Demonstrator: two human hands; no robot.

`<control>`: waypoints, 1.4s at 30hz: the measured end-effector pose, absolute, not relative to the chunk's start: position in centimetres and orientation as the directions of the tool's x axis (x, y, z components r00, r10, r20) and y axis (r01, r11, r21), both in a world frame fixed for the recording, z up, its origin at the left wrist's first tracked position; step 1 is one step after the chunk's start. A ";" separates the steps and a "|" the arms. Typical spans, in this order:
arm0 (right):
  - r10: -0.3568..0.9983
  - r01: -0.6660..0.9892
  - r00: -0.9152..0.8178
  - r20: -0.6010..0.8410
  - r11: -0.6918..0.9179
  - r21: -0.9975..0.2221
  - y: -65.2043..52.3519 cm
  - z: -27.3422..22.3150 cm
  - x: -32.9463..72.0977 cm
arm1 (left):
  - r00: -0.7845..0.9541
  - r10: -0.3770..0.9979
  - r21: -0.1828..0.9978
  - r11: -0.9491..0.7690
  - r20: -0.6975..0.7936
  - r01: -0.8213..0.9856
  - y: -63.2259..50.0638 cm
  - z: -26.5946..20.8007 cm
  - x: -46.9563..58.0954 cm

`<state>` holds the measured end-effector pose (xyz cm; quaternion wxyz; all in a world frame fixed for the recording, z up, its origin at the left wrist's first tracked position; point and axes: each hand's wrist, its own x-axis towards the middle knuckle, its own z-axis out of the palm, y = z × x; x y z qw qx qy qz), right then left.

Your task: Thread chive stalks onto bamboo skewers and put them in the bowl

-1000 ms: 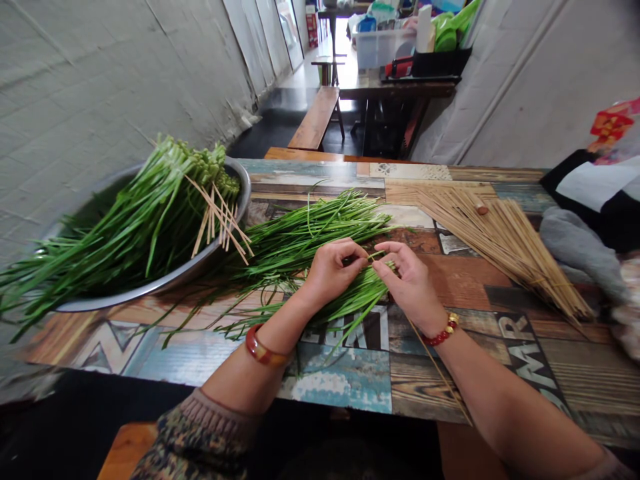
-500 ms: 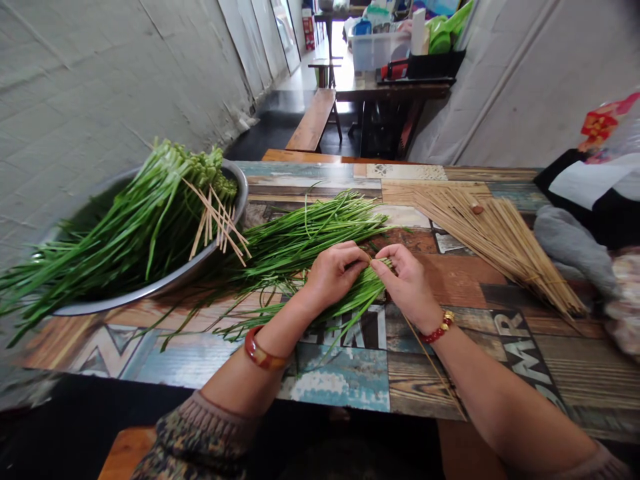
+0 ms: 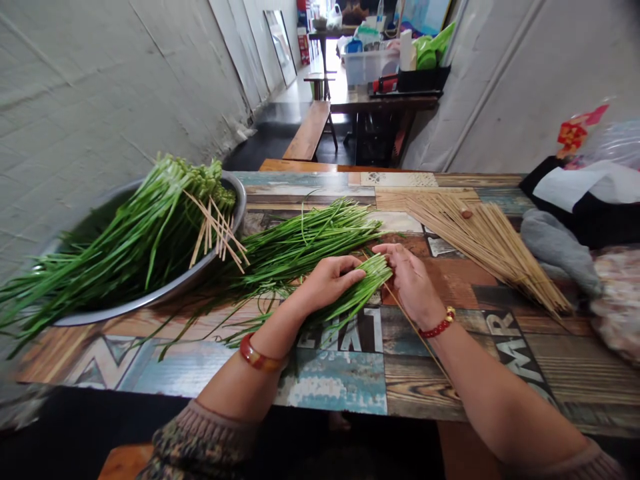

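My left hand (image 3: 330,280) is closed around a small bunch of green chives (image 3: 371,273), the thumb lying along the top and the pale cut ends pointing right. Close beside those ends, my right hand (image 3: 407,277) has its fingers curled together on a thin wooden skewer (image 3: 417,330). The skewer slants down toward me past the right wrist; the fingers partly hide where it meets the chives. Just beyond my hands, a loose pile of chives (image 3: 315,230) lies on the patterned table (image 3: 345,380).
At left, a metal basin (image 3: 150,303) holds a heap of chives (image 3: 145,213), with several skewers (image 3: 217,230) sticking out over its rim. A fan of loose skewers (image 3: 500,247) lies at right, near a grey cloth (image 3: 560,250) and a filled plastic bag (image 3: 623,300).
My hands have moved slightly apart, and the right fingers have left the left fingertips. The cut chive ends now show between my hands. The view has shifted a little.
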<state>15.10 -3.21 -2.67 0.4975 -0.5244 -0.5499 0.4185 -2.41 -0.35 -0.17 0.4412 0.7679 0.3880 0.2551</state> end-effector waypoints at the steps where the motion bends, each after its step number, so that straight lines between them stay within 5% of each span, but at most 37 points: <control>1: 0.995 0.128 0.041 0.094 0.088 -0.988 -3.2 -2.6 15.1 | 0.553 0.832 0.879 -0.299 0.049 0.371 -0.3 -0.3 -2.4; 4: 0.999 0.075 -0.013 0.052 0.053 -0.996 -3.3 -2.6 15.0 | 0.515 0.854 0.883 -0.292 0.067 0.369 -0.3 -0.8 -2.3; 12: 0.997 0.361 0.032 0.067 0.051 -0.931 -3.3 -3.5 14.0 | 0.522 0.849 0.804 -0.365 0.082 0.468 -0.4 -1.5 -2.1; 17: 0.994 0.383 0.044 0.096 0.072 -0.921 -3.0 -3.6 13.9 | 0.502 0.860 0.835 -0.339 0.088 0.434 -0.5 -1.4 -2.3; 25: 0.993 0.250 0.019 0.117 0.109 -0.962 -2.7 -4.3 13.7 | 0.120 0.966 0.860 -0.257 0.228 0.441 0.4 0.2 -4.8; 31: 0.979 0.288 0.035 0.203 0.184 -0.940 -2.6 -4.0 13.5 | 0.161 0.918 0.596 -0.362 0.363 0.717 2.9 2.4 -6.4; 42: 0.967 0.336 0.058 0.249 0.216 -0.917 -2.1 -3.8 13.3 | 0.464 0.846 0.088 -0.500 0.263 0.862 7.3 1.5 0.4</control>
